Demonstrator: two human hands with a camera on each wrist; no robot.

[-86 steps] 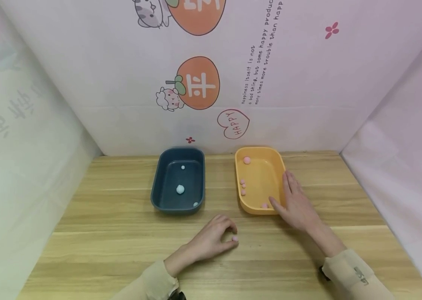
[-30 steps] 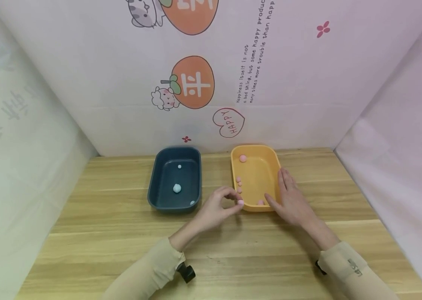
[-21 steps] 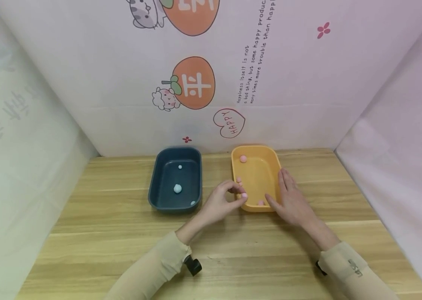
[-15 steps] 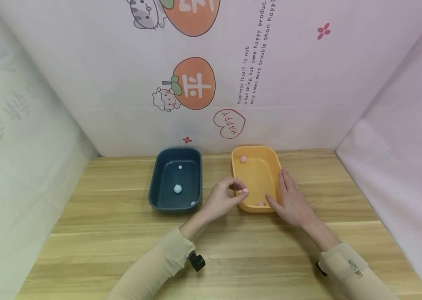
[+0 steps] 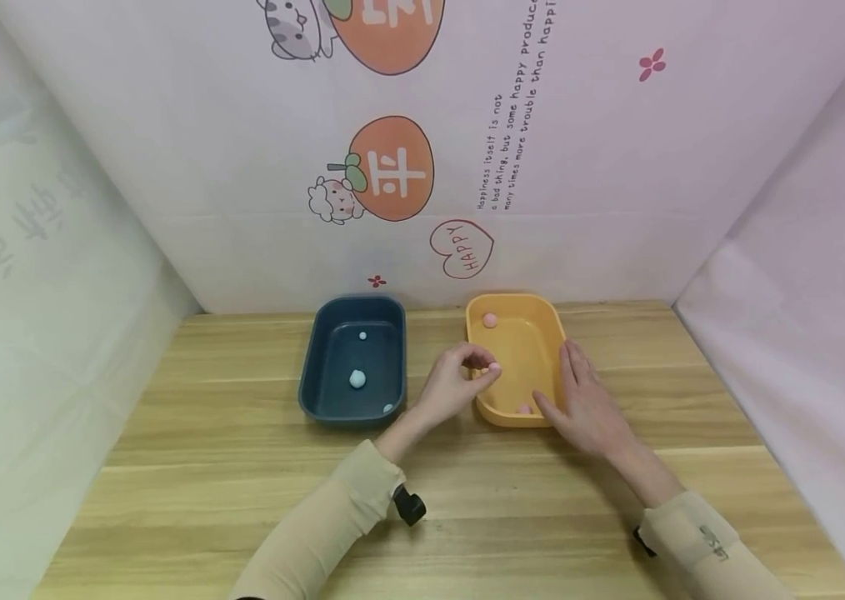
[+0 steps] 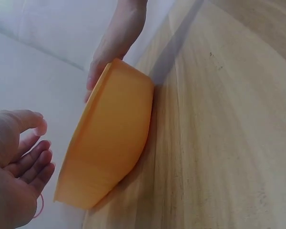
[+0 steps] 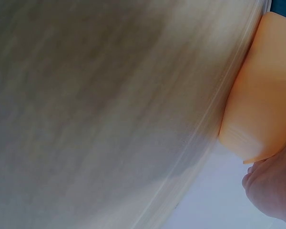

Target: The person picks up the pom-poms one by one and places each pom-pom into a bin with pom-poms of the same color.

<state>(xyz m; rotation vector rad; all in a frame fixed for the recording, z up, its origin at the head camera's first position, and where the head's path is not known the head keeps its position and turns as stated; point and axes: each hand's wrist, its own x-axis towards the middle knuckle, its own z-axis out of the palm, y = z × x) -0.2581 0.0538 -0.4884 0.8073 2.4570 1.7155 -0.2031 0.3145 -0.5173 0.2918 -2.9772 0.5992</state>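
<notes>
My left hand [image 5: 454,383] pinches a small pink ball [image 5: 494,368] between thumb and forefinger, over the left side of the yellow tray [image 5: 527,350]. In the left wrist view the pink ball [image 6: 41,128] shows at the fingertips, above the tray's rim. My right hand [image 5: 593,412] rests against the tray's right side with straight fingers, its thumb over the near right corner. A pink ball [image 5: 490,320] lies in the tray's far left corner, and another pink ball [image 5: 524,409] at the near edge. The left hand hides much of the tray's left side.
A dark blue tray [image 5: 353,419] stands to the left of the yellow one, holding a larger pale blue ball [image 5: 357,379] and two smaller ones. Both trays sit on a wooden table [image 5: 242,467] near the printed back wall [image 5: 580,208].
My left hand picked the pink ball up from the table and carried it forward and right over the yellow tray. The right hand stays at the tray's side.
</notes>
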